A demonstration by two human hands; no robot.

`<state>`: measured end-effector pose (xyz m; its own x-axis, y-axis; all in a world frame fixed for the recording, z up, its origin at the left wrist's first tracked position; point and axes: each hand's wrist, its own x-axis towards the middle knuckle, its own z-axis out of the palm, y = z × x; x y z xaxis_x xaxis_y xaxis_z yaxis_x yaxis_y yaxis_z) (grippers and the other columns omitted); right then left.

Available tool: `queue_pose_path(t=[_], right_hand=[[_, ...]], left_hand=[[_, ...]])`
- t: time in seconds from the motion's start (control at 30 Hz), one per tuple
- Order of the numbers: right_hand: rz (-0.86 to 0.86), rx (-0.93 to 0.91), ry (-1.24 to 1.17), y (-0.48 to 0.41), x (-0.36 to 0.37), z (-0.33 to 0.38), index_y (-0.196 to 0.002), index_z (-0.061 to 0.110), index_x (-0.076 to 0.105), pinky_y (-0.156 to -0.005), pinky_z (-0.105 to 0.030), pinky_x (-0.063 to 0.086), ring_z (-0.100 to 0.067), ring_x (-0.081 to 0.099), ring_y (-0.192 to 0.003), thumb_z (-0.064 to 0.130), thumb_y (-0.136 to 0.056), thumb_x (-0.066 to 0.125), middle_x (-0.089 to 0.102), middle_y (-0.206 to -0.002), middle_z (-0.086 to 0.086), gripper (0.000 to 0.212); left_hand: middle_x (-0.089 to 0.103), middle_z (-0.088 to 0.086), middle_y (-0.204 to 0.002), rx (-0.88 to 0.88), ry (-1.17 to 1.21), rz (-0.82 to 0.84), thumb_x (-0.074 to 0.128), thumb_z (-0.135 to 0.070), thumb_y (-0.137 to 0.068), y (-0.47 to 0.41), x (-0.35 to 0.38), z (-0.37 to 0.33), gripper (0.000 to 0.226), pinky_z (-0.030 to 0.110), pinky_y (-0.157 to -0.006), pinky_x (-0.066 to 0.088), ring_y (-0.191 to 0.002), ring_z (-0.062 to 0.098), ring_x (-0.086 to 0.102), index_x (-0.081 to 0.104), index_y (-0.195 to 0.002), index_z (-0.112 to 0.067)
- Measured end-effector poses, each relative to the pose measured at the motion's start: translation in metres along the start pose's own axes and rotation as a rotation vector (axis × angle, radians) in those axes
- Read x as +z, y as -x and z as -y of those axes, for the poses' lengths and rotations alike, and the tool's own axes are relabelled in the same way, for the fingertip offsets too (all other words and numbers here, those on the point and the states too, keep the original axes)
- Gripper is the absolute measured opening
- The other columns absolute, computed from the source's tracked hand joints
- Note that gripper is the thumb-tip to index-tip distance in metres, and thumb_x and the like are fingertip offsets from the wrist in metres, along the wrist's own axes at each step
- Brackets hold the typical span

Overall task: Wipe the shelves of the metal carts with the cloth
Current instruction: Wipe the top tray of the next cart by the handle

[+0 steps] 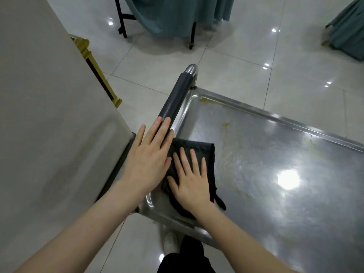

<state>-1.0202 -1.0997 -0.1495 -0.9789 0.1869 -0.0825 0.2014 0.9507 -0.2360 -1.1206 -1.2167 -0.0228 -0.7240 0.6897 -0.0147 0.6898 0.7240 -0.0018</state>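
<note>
Steel cart shelf: black cloth flat at corner, yellowish smears.

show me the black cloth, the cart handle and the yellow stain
black cloth [197, 144]: head view, its bare upper fold
cart handle [177, 97]: head view, middle of the black grip
yellow stain [204, 99]: head view, middle of the far corner smear

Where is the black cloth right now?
In the head view, the black cloth lies flat at the near left corner of the metal cart's shelf, under the right hand, just right of the left hand and the black handle.
</note>
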Motion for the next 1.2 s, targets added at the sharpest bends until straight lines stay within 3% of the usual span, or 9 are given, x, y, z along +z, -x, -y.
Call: queue_pose_path(t=[0.13,0.2,0.3,0.4,0.53,0.67,0.87,0.97,1.2], right_hand=[[0.04,-0.244,0.002,0.041,0.001,-0.03,-0.155,0.027,0.023,-0.117,-0.056,0.014,-0.026,0.001,-0.151,0.056,-0.098,0.036,0.014,-0.164,0.002,0.065],[0.025,-0.212,0.039,0.021,-0.005,-0.045,-0.154,0.026,0.027,-0.118,-0.054,0.012,-0.024,0.002,-0.151,0.057,-0.098,0.034,0.02,-0.162,0.002,0.064],[0.024,-0.029,0.056,-0.016,-0.016,-0.058,-0.156,0.024,0.018,-0.119,-0.051,0.008,-0.02,0.0,-0.151,0.058,-0.098,0.03,0.009,-0.164,0.003,0.069],[0.016,0.026,0.046,-0.017,-0.014,-0.061,-0.157,0.022,0.016,-0.12,-0.051,0.008,-0.02,-0.001,-0.151,0.057,-0.099,0.027,0.006,-0.164,0.002,0.068],[0.002,-0.04,0.031,0.03,-0.005,-0.066,-0.157,0.022,0.016,-0.119,-0.052,0.01,-0.022,0.006,-0.151,0.056,-0.098,0.031,0.007,-0.165,0.001,0.069],[0.019,-0.097,0.024,0.03,-0.007,-0.073,-0.157,0.025,0.017,-0.118,-0.053,0.012,-0.021,0.006,-0.151,0.058,-0.094,0.037,0.008,-0.165,0.003,0.073],[0.02,0.167,0.052,-0.074,-0.03,-0.092,-0.155,0.023,0.019,-0.113,-0.056,0.011,-0.024,0.012,-0.148,0.06,-0.084,0.034,0.013,-0.163,0.0,0.082],[0.028,0.134,0.097,-0.089,-0.028,-0.099,-0.157,0.021,0.013,-0.117,-0.059,-0.004,-0.023,0.0,-0.151,0.059,-0.089,0.028,0.004,-0.165,-0.001,0.079],[-0.011,0.144,0.09,0.046,0.002,-0.049,-0.157,0.02,0.012,-0.118,-0.058,0.006,-0.023,0.001,-0.151,0.061,-0.099,0.02,0.003,-0.165,-0.002,0.072]], left_hand=[[0.042,0.013,-0.149,0.021,0.211,-0.125,0.05,-0.029,-0.094,-0.009,0.011,-0.045,0.052,0.038,-0.118,0.018,-0.145,0.026,0.029,0.045,-0.142,-0.009],[0.038,0.006,-0.153,-0.016,0.346,-0.087,0.043,-0.029,-0.099,-0.018,0.029,-0.057,0.049,0.029,-0.117,0.017,-0.145,0.017,0.026,0.043,-0.145,-0.015],[0.017,-0.005,-0.162,-0.302,0.563,-0.027,0.036,-0.03,-0.103,-0.033,0.066,-0.051,0.051,0.015,-0.114,0.003,-0.147,0.004,0.008,0.027,-0.152,-0.023],[0.01,-0.002,-0.163,-0.341,0.414,0.03,0.03,-0.032,-0.103,-0.037,0.101,-0.048,0.053,0.028,-0.121,-0.005,-0.15,0.01,-0.001,0.021,-0.154,-0.02],[0.03,0.008,-0.157,-0.253,0.338,-0.035,0.027,-0.032,-0.101,-0.027,0.112,-0.044,0.05,0.047,-0.119,0.022,-0.147,0.022,0.021,0.041,-0.145,-0.013],[0.036,0.005,-0.154,-0.159,0.436,-0.098,0.031,-0.028,-0.1,-0.012,0.124,-0.037,0.047,0.045,-0.119,0.023,-0.146,0.017,0.024,0.044,-0.143,-0.013],[0.039,0.006,-0.152,-0.066,0.452,-0.133,0.033,-0.029,-0.101,-0.009,0.13,-0.031,0.047,0.036,-0.12,0.022,-0.146,0.015,0.026,0.045,-0.143,-0.011],[0.042,0.006,-0.151,-0.049,0.468,-0.124,0.032,-0.028,-0.102,-0.014,0.133,-0.032,0.047,0.04,-0.119,0.027,-0.144,0.018,0.031,0.046,-0.143,-0.01],[0.046,0.01,-0.148,-0.061,0.459,-0.13,0.039,-0.023,-0.1,-0.012,0.129,-0.033,0.044,0.033,-0.117,0.026,-0.14,0.023,0.038,0.048,-0.14,-0.007]])
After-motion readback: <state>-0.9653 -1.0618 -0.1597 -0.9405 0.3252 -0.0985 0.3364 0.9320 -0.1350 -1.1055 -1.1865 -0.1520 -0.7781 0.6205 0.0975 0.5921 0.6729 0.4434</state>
